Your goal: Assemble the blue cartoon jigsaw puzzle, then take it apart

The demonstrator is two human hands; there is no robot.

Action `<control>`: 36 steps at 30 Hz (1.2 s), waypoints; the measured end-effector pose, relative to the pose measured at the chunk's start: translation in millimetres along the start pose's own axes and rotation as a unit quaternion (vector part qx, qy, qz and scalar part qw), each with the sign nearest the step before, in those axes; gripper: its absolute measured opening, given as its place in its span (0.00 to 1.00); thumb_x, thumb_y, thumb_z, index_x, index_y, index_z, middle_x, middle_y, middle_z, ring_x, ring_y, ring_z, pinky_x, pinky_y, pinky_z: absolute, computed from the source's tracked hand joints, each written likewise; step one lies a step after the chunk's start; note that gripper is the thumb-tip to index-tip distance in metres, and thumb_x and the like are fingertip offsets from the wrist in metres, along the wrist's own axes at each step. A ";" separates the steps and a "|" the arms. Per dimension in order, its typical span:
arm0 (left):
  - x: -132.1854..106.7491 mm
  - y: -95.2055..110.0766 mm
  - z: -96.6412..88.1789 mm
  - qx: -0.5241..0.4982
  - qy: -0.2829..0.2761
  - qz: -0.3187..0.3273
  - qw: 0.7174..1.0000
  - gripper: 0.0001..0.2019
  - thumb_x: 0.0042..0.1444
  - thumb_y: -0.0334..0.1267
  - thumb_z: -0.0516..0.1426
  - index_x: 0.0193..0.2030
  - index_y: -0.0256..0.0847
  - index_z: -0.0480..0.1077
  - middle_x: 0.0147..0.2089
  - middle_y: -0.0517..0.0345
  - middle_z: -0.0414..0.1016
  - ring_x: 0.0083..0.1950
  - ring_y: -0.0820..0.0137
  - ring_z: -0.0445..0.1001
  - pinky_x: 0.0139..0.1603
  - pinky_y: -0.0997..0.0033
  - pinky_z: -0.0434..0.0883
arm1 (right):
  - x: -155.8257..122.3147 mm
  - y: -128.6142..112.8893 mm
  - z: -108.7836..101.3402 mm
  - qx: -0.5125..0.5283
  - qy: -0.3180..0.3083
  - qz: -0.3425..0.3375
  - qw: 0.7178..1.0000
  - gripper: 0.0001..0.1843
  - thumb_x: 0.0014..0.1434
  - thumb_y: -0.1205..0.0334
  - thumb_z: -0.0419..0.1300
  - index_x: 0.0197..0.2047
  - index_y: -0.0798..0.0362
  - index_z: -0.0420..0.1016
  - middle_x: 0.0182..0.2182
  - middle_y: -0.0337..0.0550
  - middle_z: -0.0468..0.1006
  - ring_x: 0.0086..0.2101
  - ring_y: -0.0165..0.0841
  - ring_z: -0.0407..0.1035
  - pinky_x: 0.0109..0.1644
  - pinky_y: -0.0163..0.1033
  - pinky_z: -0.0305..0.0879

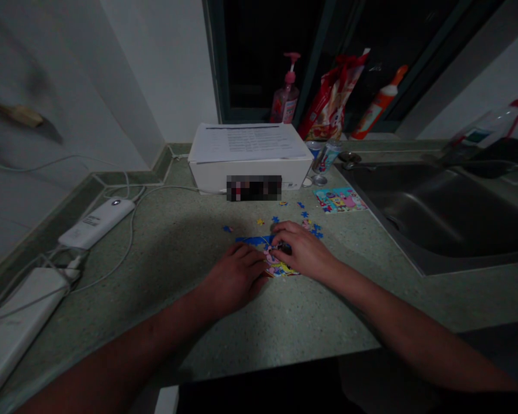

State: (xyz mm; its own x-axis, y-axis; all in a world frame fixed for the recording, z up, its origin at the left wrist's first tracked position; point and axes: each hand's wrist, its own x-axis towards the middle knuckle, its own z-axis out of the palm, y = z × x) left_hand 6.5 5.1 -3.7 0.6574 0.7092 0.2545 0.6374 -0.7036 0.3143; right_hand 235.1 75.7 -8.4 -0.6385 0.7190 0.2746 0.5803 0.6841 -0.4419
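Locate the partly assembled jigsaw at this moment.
In the head view, the jigsaw lies on the counter, just below the picture's centre, between the left hand and the right hand, with loose pieces beyond it.

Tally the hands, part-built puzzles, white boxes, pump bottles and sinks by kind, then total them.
Hands (left hand, right hand): 2
Part-built puzzle: 1
White box: 1
Pump bottle: 1
Sink: 1
Total: 6

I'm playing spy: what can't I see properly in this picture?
In the head view:
Part of the puzzle: behind the left hand and right hand.
Whether the right hand pinches anything: its fingers hide that.
Words on the paper: too small.
Dark patch: pixelated.
Lower white device: left edge cuts it.
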 end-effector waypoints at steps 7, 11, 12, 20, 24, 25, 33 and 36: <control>0.8 0.4 -0.9 -0.003 0.010 -0.003 1.000 0.10 0.70 0.36 0.56 0.53 0.41 0.77 0.53 0.50 0.81 0.55 0.56 0.75 0.62 0.48 0.69 | -1.1 0.2 -0.3 -0.007 0.004 0.000 1.000 0.03 0.63 0.65 0.67 0.40 0.50 0.78 0.51 0.50 0.78 0.53 0.44 0.74 0.58 0.53 0.72; 0.7 -0.5 -1.2 0.006 0.011 -0.009 1.000 0.12 0.69 0.37 0.58 0.56 0.41 0.76 0.56 0.49 0.81 0.57 0.55 0.75 0.64 0.48 0.68 | -0.9 -0.7 -0.4 -0.011 -0.001 -0.003 1.000 0.02 0.63 0.66 0.66 0.40 0.50 0.78 0.50 0.51 0.78 0.52 0.44 0.74 0.58 0.53 0.72; 0.6 -0.8 -0.8 0.008 0.010 -0.011 1.000 0.12 0.68 0.37 0.59 0.56 0.41 0.76 0.57 0.49 0.80 0.58 0.54 0.75 0.64 0.47 0.68 | -0.8 -1.0 -0.4 -0.012 -0.001 -0.003 1.000 0.02 0.63 0.66 0.66 0.40 0.50 0.78 0.50 0.51 0.78 0.52 0.44 0.74 0.58 0.53 0.73; 0.5 -2.0 3.1 0.028 0.004 -0.020 0.999 0.18 0.69 0.41 0.60 0.62 0.38 0.73 0.62 0.46 0.78 0.61 0.52 0.73 0.67 0.44 0.66 | 0.0 -2.7 -0.3 -0.015 0.002 -0.005 1.000 0.03 0.63 0.68 0.66 0.39 0.51 0.78 0.51 0.52 0.79 0.52 0.45 0.75 0.57 0.54 0.73; 2.1 -1.2 2.8 0.033 -0.003 -0.026 0.999 0.21 0.68 0.43 0.60 0.64 0.38 0.72 0.63 0.45 0.77 0.63 0.51 0.71 0.68 0.44 0.65 | 0.2 -3.4 -0.4 -0.021 -0.003 -0.011 1.000 0.02 0.64 0.67 0.65 0.40 0.51 0.78 0.51 0.52 0.79 0.52 0.45 0.75 0.57 0.54 0.73; 2.6 -1.1 2.6 0.034 -0.007 -0.027 0.999 0.22 0.68 0.44 0.60 0.65 0.38 0.71 0.64 0.45 0.76 0.64 0.50 0.71 0.69 0.44 0.64 | 0.2 -3.6 -0.5 -0.022 -0.002 -0.011 1.000 0.02 0.64 0.67 0.65 0.40 0.51 0.78 0.51 0.52 0.79 0.52 0.45 0.75 0.57 0.54 0.73; 2.1 -1.7 4.2 0.051 -0.014 -0.028 0.998 0.23 0.69 0.47 0.59 0.65 0.35 0.71 0.64 0.46 0.76 0.64 0.52 0.71 0.71 0.44 0.63 | 0.7 -2.9 -0.1 -0.033 -0.006 -0.013 0.999 0.04 0.66 0.69 0.63 0.40 0.52 0.78 0.51 0.51 0.79 0.51 0.43 0.74 0.57 0.51 0.72; 1.4 -1.8 4.8 0.059 -0.014 -0.027 0.998 0.22 0.70 0.47 0.58 0.64 0.36 0.72 0.64 0.47 0.76 0.65 0.53 0.70 0.72 0.46 0.62 | 0.9 -2.1 0.5 -0.034 -0.005 -0.015 0.999 0.05 0.66 0.69 0.62 0.40 0.52 0.78 0.51 0.52 0.79 0.51 0.43 0.74 0.57 0.51 0.72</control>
State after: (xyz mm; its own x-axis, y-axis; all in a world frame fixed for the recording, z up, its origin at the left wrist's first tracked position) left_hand 8.3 7.2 -8.3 0.6306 0.7460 0.2140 0.7143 -0.6657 0.2159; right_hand 233.1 74.8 -7.6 -0.6613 0.6965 0.2786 0.5935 0.7129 -0.3736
